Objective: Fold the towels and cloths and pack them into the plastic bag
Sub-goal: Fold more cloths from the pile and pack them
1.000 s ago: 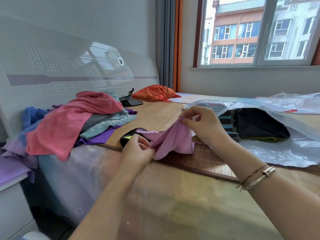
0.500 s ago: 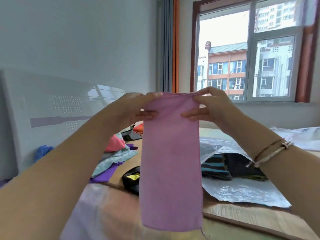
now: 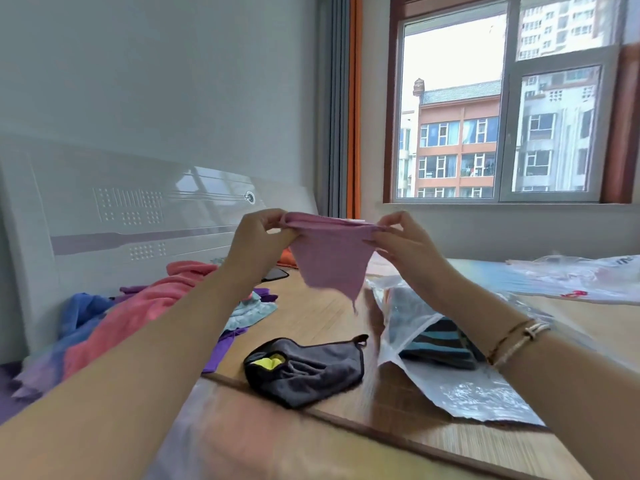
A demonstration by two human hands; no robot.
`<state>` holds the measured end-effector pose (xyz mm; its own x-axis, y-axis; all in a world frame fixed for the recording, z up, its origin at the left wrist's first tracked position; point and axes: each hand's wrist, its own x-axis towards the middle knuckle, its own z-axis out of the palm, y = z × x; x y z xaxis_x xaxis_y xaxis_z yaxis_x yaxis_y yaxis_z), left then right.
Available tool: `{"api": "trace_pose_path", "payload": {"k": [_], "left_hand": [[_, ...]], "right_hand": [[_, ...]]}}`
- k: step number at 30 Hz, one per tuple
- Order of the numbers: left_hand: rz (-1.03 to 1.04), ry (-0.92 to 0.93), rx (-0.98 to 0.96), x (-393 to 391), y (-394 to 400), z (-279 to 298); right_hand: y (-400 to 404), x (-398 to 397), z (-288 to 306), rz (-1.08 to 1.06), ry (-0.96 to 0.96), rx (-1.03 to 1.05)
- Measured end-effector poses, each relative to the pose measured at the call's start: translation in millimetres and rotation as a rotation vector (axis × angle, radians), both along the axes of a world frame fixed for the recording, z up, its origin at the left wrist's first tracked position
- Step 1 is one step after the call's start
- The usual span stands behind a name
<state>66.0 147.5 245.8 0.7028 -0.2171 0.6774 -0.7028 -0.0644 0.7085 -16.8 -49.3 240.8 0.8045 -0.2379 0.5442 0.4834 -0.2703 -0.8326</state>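
Note:
A pink cloth (image 3: 330, 258) hangs in the air above the bed, doubled over so it reaches only a short way down. My left hand (image 3: 258, 240) pinches its upper left corner and my right hand (image 3: 403, 240) pinches its upper right corner. Below to the right lies the clear plastic bag (image 3: 460, 393) with a striped blue and black towel (image 3: 440, 344) inside. A dark grey cloth (image 3: 311, 368) with a yellow patch lies crumpled on the bamboo mat (image 3: 322, 313) in front of me.
A heap of cloths sits at the left by the white headboard (image 3: 104, 216): a coral pink towel (image 3: 138, 313), blue, purple and light teal ones. More plastic bags (image 3: 571, 275) lie at the far right under the window.
The pink cloth was first bunched low over the mat, then lifted and hung at full length. Now its hanging part is much shorter, folded up between my hands.

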Motion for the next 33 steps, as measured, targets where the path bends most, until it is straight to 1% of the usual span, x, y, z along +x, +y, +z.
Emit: {"api": "trace_pose_path", "payload": {"k": [2,5,7,9,11,13,16,18,21,24,26,30,31,33], "left_hand": [[0.050,-0.032,0.036,-3,2,-20],[-0.008,0.102,0.091,-5,8,-76],[-0.031,0.219,0.154,-7,13,-123],[-0.065,0.288,0.209,-13,17,-164],[-0.110,0.311,0.191,-18,18,-198],[-0.111,0.296,0.187,-19,16,-221],[-0.103,0.257,0.171,-9,11,-226],[-0.031,0.208,0.173,4,5,-218],[0.113,0.167,0.093,25,-6,-210],[0.257,0.226,0.040,45,-19,-214],[0.273,0.298,0.057,54,-26,-222],[0.323,0.381,0.132,65,-33,-233],[0.338,0.383,0.153,68,-35,-234],[0.343,0.384,0.195,71,-37,-234]], "right_hand": [[-2,-3,-19,-0.019,0.053,-0.095],[-6,-7,-66,-0.045,0.120,-0.177],[-7,-13,-107,-0.070,0.171,-0.247],[-7,-20,-147,-0.106,0.250,-0.318],[-4,-26,-177,-0.126,0.334,-0.391],[0,-28,-193,-0.136,0.359,-0.457],[1,-18,-191,-0.179,0.354,-0.463],[1,-2,-182,-0.258,0.335,-0.469],[5,32,-167,-0.431,0.285,-0.648],[12,73,-154,-0.529,0.279,-0.855],[15,99,-150,-0.619,0.393,-0.989],[11,130,-160,-0.705,0.773,-1.243],[11,133,-164,-0.715,0.806,-1.313],[11,139,-170,-0.712,0.764,-1.357]]}}
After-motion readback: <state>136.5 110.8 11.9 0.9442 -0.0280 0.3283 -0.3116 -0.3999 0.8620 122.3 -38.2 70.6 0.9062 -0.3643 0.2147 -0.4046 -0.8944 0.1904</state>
